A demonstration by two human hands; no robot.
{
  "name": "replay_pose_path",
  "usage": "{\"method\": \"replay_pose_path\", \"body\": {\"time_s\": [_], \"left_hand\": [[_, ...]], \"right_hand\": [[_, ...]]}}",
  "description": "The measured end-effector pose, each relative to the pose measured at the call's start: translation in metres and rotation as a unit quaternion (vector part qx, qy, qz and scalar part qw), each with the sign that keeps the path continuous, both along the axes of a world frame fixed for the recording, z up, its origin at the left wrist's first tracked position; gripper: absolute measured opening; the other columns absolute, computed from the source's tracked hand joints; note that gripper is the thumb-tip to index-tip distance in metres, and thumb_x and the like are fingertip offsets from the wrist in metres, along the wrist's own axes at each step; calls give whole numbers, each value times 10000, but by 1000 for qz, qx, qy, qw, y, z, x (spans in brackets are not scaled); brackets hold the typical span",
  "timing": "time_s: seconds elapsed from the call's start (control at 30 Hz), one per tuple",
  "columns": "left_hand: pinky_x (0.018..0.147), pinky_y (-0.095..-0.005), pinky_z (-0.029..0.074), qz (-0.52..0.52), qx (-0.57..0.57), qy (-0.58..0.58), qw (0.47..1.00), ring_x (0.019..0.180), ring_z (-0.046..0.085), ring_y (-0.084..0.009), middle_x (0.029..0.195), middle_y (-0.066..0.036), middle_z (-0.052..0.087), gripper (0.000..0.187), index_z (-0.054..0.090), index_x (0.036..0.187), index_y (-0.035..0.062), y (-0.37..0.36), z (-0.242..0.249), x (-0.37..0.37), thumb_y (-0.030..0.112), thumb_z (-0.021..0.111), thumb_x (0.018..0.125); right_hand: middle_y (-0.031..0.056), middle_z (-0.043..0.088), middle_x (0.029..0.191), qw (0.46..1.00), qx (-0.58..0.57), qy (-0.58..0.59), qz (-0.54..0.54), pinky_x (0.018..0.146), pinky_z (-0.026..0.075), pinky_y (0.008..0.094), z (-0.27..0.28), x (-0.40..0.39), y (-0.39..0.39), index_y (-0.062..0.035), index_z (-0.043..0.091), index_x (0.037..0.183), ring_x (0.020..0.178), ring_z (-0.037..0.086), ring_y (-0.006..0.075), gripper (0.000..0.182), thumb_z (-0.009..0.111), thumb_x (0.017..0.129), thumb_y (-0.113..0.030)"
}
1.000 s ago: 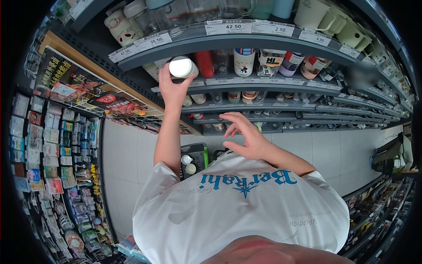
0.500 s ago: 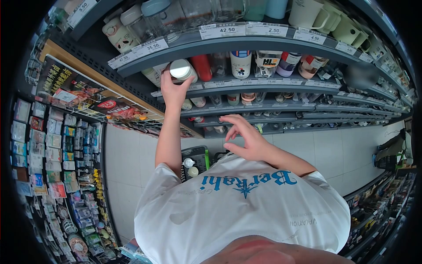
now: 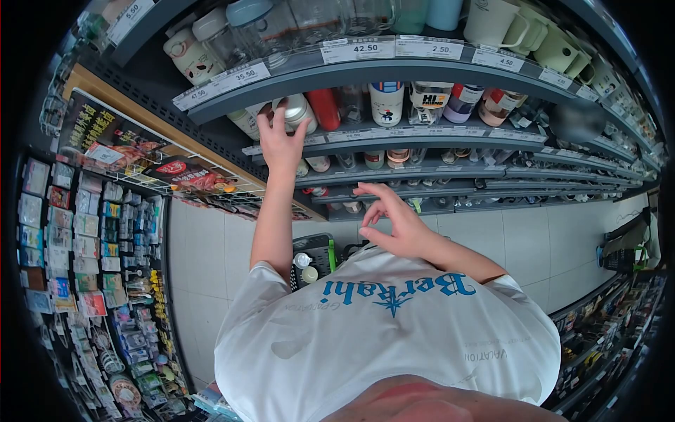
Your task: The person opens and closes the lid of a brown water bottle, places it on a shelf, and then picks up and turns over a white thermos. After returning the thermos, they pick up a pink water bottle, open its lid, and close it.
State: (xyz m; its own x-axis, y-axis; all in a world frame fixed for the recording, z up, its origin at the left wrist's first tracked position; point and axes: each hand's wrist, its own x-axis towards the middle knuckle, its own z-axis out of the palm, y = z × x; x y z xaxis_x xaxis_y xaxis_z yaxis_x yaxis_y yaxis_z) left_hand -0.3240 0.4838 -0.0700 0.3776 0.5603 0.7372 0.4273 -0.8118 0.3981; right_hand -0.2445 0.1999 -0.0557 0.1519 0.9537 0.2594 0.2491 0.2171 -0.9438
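Observation:
On the second shelf, my left hand (image 3: 283, 149) reaches up with its fingers spread at a white bottle with a shiny silver-white lid (image 3: 299, 111). The fingers rest against its front and lid and are not wrapped round it. Just right of it stands a red bottle (image 3: 323, 109), and a pale bottle (image 3: 244, 124) is on the left, partly behind the fingers. My right hand (image 3: 395, 219) hovers in front of the lower shelves, fingers loosely bent and apart, holding nothing.
Glass jugs and mugs (image 3: 492, 24) line the upper shelf above price labels (image 3: 358, 49). A dark basket (image 3: 320, 246) holding white-topped items is below my left forearm. At left are a wire rack (image 3: 140, 169) and hanging packaged goods (image 3: 84, 246).
The silver-lidded bottle has shifted slightly right and back on the shelf. My left hand's fingers have loosened and spread from around it. The right hand has hardly moved.

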Motion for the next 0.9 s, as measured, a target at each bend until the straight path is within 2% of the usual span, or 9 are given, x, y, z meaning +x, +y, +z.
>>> {"method": "replay_pose_path", "body": {"time_s": [0.07,0.2,0.27,0.4,0.5,0.57,0.7,0.77,0.9], "left_hand": [[838,-391,511,12,44,13,999,980,595,-290,1266,-140,492,616,594,1246,111,-2,4,0,255,845,702],[854,-400,504,10,63,14,998,1035,577,-319,1256,-141,512,618,592,1240,103,1,7,1,270,842,701],[870,-412,499,28,130,22,991,1067,579,-335,1235,-142,544,617,589,1232,89,6,5,3,292,836,704],[862,-425,506,39,112,26,993,1084,584,-341,1224,-145,574,628,580,1229,66,12,6,6,328,823,712],[833,-436,523,47,51,59,996,1038,606,-357,1231,-148,580,607,576,1231,65,13,21,7,357,791,744],[804,-458,532,62,-33,124,990,996,616,-383,1258,-154,577,583,575,1241,90,7,34,10,377,762,769],[806,-468,528,70,-48,134,987,998,618,-395,1261,-157,586,543,594,1228,118,11,33,15,379,750,778],[776,-464,537,59,11,96,994,963,638,-385,1211,-150,611,498,599,1225,144,18,26,15,341,733,786],[776,-467,534,50,-3,91,995,965,636,-384,1192,-156,619,473,613,1199,135,23,22,15,329,735,786]], "right_hand": [[162,445,1367,1000,-3,0,1,819,481,316,0,-1,1,-69,297,1452,875,619,147,722,662,832,-13],[159,444,1365,1000,-6,2,3,818,479,312,0,-1,2,-67,300,1450,877,618,147,715,658,835,-7],[157,442,1366,1000,-7,3,4,819,478,312,0,-2,3,-65,301,1449,879,618,148,710,657,837,-7],[150,436,1368,1000,-11,5,4,820,476,311,2,-2,3,-59,308,1441,886,616,148,697,656,839,-7],[146,435,1370,1000,-13,5,3,821,474,309,2,-3,4,-57,315,1434,888,615,146,688,657,840,-8],[146,434,1372,1000,-15,2,3,822,472,307,3,-3,4,-57,315,1434,889,614,145,688,658,840,-8],[145,430,1381,1000,-17,9,2,827,469,304,0,-2,4,-58,308,1437,890,614,141,693,659,841,-9],[146,430,1383,1000,-16,9,0,825,470,304,-2,-2,5,-58,305,1438,891,613,140,697,659,841,-8],[148,438,1379,1000,-17,9,-2,820,474,304,-2,-2,5,-55,306,1439,889,612,137,698,658,839,-3]]}}
